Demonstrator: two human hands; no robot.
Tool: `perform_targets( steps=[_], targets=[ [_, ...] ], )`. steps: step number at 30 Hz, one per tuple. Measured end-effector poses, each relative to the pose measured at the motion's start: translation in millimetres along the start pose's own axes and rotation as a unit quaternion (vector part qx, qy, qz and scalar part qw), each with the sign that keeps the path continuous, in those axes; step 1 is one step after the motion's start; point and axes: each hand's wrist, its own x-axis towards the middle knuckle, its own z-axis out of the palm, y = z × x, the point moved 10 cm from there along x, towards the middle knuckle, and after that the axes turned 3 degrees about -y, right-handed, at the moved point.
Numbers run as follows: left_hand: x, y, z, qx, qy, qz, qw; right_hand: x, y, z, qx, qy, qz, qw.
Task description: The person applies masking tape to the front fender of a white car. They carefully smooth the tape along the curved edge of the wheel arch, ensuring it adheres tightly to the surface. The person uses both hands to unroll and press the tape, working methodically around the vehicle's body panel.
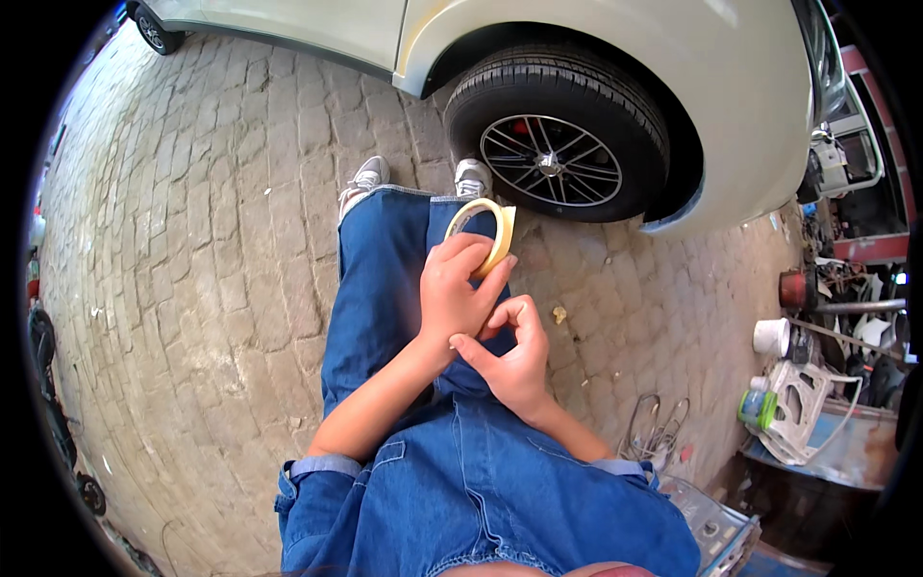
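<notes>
left hand (454, 293) is gripping the masking tape roll (488, 234), fingers closed round it; right hand (514, 358) is pinching thumb to finger, picking for the tape end — best keeping the roll steady.

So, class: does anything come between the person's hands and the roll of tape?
Nothing visible does. The left hand already grips the roll of yellowish tape directly, fingers curled over its rim. The right hand sits just below it, touching the left hand, with no object between it and the roll.
</notes>
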Motion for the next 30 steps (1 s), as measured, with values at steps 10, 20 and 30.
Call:
perform_targets(
  steps=[10,20,30],
  targets=[
    [-4,32,-2,0.041,-0.069,0.124,0.989,19,16,-35,0.16,0.091,-0.052,0.982],
    [-19,36,-1,0.077,-0.147,0.161,0.973,39,0,-51,-0.017,0.099,-0.078,0.992],
    [-26,32,8,0.032,-0.206,0.13,0.969,41,11,-61,0.008,0.116,-0.051,0.992]
  ],
)
